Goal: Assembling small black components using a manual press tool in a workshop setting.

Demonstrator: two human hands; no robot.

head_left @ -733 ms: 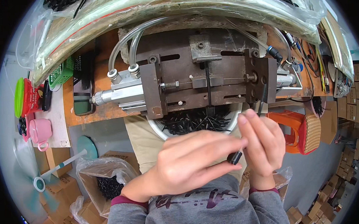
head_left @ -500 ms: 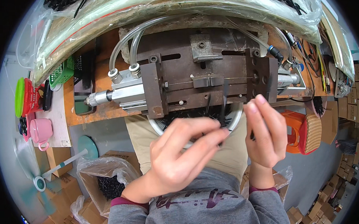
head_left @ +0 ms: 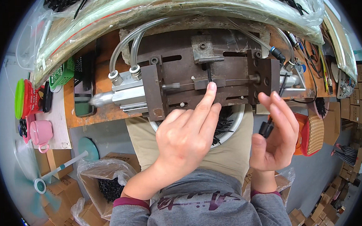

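My left hand [head_left: 190, 130] reaches over the brown metal fixture [head_left: 179, 64] with its index finger stretched out. That fingertip touches the near end of a thin black stick-like part [head_left: 210, 72], which stands in the small central block [head_left: 202, 84]. The thumb is hidden under the hand. To the right, my right hand [head_left: 277, 137] has curled fingers around a black plastic part with a round cap-like end [head_left: 266, 129]; a thin dark stem shows beyond the fingertips. Between my legs, partly behind the left hand, a white-rimmed bowl [head_left: 240, 122] contains several black pieces.
Air cylinders [head_left: 131, 93] with clear hoses [head_left: 135, 30] flank the fixture. A plastic-covered shelf [head_left: 176, 6] crosses the back. At left are a phone-like dark slab [head_left: 84, 103] and a pink cup [head_left: 41, 131]. An orange stool [head_left: 309, 135] and a bagged carton [head_left: 106, 170] stand below.
My left hand has moved up to the fixture, where a black stick-like part now stands in the block. My right hand has shifted slightly right. The left cylinder's rod has moved inward.
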